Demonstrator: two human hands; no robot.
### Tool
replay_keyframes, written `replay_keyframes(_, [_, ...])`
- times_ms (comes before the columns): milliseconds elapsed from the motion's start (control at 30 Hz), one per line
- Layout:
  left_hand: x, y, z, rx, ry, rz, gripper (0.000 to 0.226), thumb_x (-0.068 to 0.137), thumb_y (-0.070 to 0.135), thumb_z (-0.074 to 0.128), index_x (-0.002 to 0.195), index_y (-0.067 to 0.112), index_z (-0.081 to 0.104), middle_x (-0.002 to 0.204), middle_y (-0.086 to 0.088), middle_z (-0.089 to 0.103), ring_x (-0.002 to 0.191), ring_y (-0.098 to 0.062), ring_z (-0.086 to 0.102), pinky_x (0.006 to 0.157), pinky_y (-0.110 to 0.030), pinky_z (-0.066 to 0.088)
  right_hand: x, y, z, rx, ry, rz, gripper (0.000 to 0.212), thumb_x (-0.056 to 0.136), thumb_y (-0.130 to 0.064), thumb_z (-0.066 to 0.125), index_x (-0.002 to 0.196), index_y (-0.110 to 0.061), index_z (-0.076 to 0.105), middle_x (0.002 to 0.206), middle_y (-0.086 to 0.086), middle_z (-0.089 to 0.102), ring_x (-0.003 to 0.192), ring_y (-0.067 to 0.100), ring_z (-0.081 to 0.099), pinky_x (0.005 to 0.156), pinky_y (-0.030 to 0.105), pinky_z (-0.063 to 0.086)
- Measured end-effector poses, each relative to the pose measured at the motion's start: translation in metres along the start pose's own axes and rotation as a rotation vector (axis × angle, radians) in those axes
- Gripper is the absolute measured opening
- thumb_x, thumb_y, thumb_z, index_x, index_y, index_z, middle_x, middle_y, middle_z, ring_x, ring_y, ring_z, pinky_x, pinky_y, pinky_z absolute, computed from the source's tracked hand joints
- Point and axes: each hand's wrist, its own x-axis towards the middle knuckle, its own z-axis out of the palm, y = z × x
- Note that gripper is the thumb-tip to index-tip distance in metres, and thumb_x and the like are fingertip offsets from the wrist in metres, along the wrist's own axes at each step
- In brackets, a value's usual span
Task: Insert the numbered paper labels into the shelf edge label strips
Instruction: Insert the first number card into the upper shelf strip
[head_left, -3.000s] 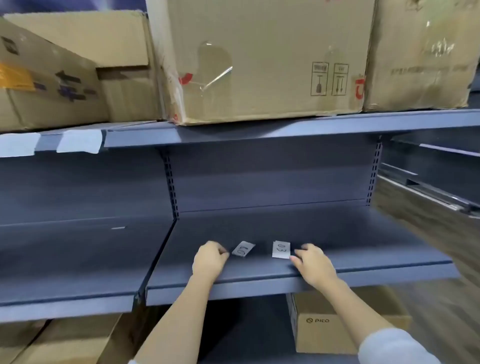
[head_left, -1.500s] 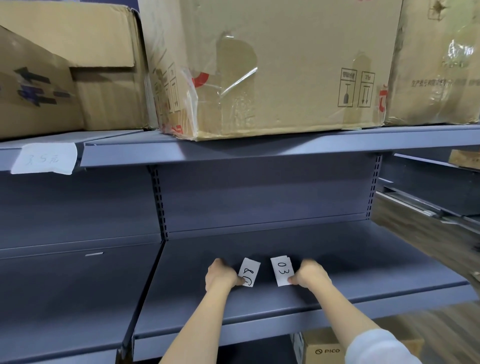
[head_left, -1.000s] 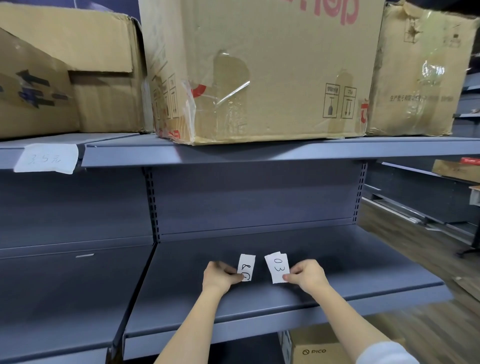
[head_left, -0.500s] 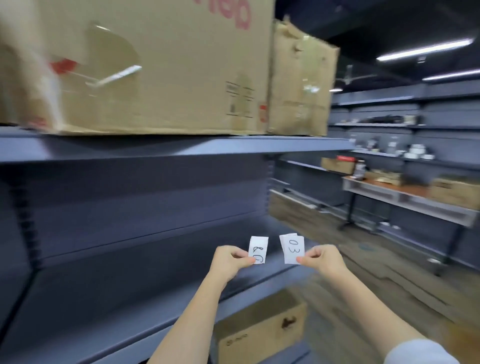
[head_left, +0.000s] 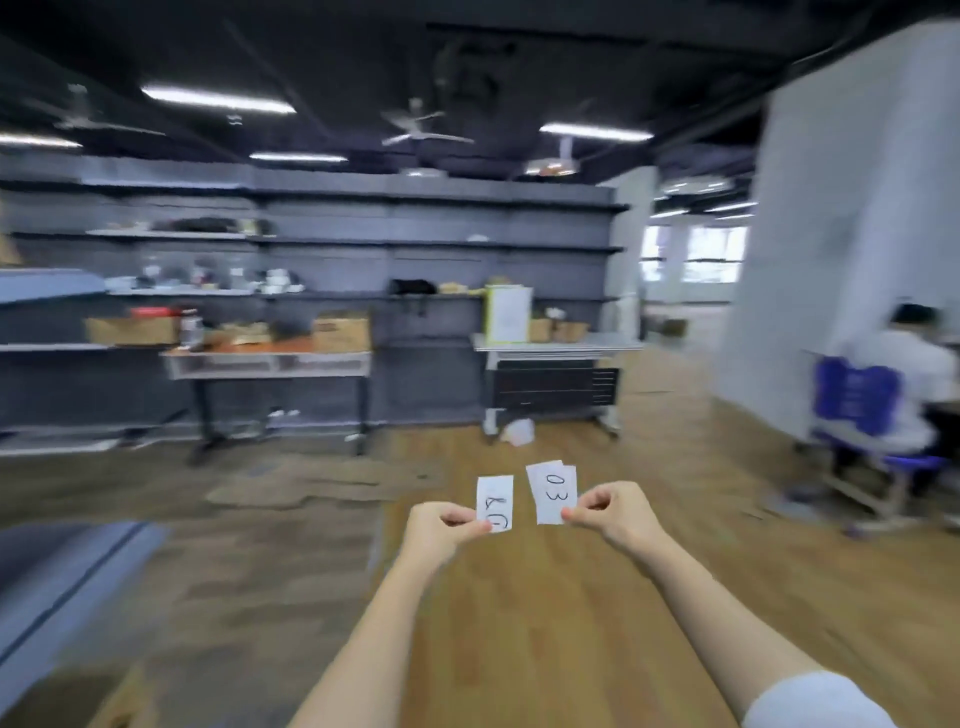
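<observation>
My left hand (head_left: 440, 529) pinches a small white paper label (head_left: 495, 503) with handwritten digits, held upright in front of me. My right hand (head_left: 613, 512) pinches a thin stack of white labels (head_left: 552, 491); the top one reads 03. Both hands are raised at chest height over open wooden floor, a small gap between the two papers. A corner of the grey shelf (head_left: 57, 577) that I was at shows at the lower left. Grey wall shelving (head_left: 332, 239) runs along the far side of the room; its edge strips are too blurred to read.
Two tables (head_left: 270, 361) (head_left: 556, 345) loaded with boxes and small items stand before the far shelving. A seated person (head_left: 893, 384) on a blue chair is at the right, beside a white pillar (head_left: 852, 218). Flattened cardboard (head_left: 291, 488) lies on the floor ahead.
I picked the labels off the shelf, one lot in each hand. My view then swung right, from the shelf with cardboard boxes to the open room. The hands stayed together in front of me.
</observation>
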Motion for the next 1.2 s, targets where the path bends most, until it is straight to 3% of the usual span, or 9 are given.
replay_keyframes(133, [-0.007,0.039,0.123,-0.029,-0.277,0.076,0.006,0.072,0.007,0.073,0.072,0.007,0.067,0.059,0.006,0.056,0.036,0.008,0.046,0.038,-0.005,0.031,-0.054,0.048,-0.116,-0.085,0.254,0.123,0.034,0.072,-0.014,0.076,0.047,-0.019,0.054,0.050,-0.008,0.046,0.042,0.002,0.039,0.040,0.009,0.034])
replay_keyframes(333, [-0.093,0.104,0.309,-0.090,-0.695,0.161,0.019,0.073,0.009,0.072,0.087,-0.003,0.069,0.065,0.006,0.060,0.058,-0.003,0.049,0.042,0.000,0.035,-0.188,0.105,-0.279,-0.161,0.582,0.291,0.036,0.071,-0.012,0.077,0.045,-0.019,0.054,0.046,-0.004,0.046,0.046,0.006,0.035,0.040,0.012,0.027])
replay_keyframes(467, [-0.186,0.143,0.418,-0.134,-0.914,0.212,0.016,0.073,0.007,0.072,0.086,-0.002,0.070,0.063,0.002,0.059,0.050,0.001,0.048,0.038,-0.003,0.032,-0.309,0.130,-0.374,-0.170,0.767,0.433,0.029,0.073,-0.010,0.075,0.050,-0.013,0.058,0.053,0.003,0.051,0.053,0.012,0.041,0.050,0.024,0.033])
replay_keyframes(567, [-0.259,0.167,0.485,-0.169,-1.053,0.246,0.007,0.072,0.003,0.072,0.078,0.001,0.069,0.056,0.003,0.058,0.037,0.004,0.046,0.035,-0.004,0.030,-0.395,0.142,-0.428,-0.192,0.889,0.514,0.025,0.075,-0.009,0.074,0.054,-0.003,0.061,0.056,0.002,0.049,0.052,0.010,0.037,0.047,0.016,0.030])
replay_keyframes(733, [-0.346,0.188,0.558,-0.145,-1.248,0.331,0.021,0.071,0.005,0.073,0.056,0.016,0.063,0.029,0.015,0.051,0.033,0.002,0.040,0.036,-0.005,0.029,-0.487,0.152,-0.473,-0.179,1.032,0.626,0.025,0.077,-0.010,0.072,0.057,-0.010,0.057,0.056,-0.003,0.048,0.051,0.011,0.039,0.047,0.017,0.031])
replay_keyframes(867, [-0.381,0.197,0.594,-0.138,-1.318,0.338,0.018,0.070,0.009,0.075,0.056,0.015,0.064,0.047,0.009,0.057,0.040,0.003,0.046,0.041,-0.005,0.035,-0.532,0.164,-0.490,-0.171,1.169,0.694,0.030,0.076,-0.010,0.073,0.052,-0.004,0.055,0.082,0.020,0.067,0.075,0.024,0.062,0.059,0.022,0.036])
replay_keyframes(933, [-0.392,0.201,0.608,-0.130,-1.351,0.355,0.023,0.069,0.011,0.076,0.053,0.017,0.062,0.050,0.004,0.054,0.043,0.000,0.047,0.044,-0.009,0.036,-0.545,0.165,-0.494,-0.149,1.196,0.706,0.025,0.077,-0.010,0.072,0.063,0.005,0.058,0.072,0.015,0.060,0.059,0.015,0.048,0.049,0.016,0.033])
replay_keyframes(1000, [-0.400,0.206,0.621,-0.127,-1.386,0.368,0.022,0.070,0.011,0.076,0.054,0.015,0.060,0.055,-0.002,0.052,0.053,-0.012,0.044,0.049,-0.018,0.035,-0.553,0.165,-0.498,-0.130,1.218,0.724,0.022,0.078,-0.010,0.072,0.062,-0.002,0.058,0.061,-0.003,0.050,0.050,0.007,0.038,0.041,0.010,0.030])
replay_keyframes(1200, [-0.424,0.216,0.663,-0.165,-1.502,0.369,0.016,0.070,0.010,0.075,0.060,0.015,0.064,0.061,0.003,0.060,0.057,-0.006,0.050,0.042,-0.002,0.036,-0.577,0.178,-0.522,-0.170,1.291,0.773,0.029,0.078,-0.009,0.070,0.055,-0.010,0.053,0.057,-0.002,0.045,0.047,0.008,0.034,0.038,0.008,0.027])
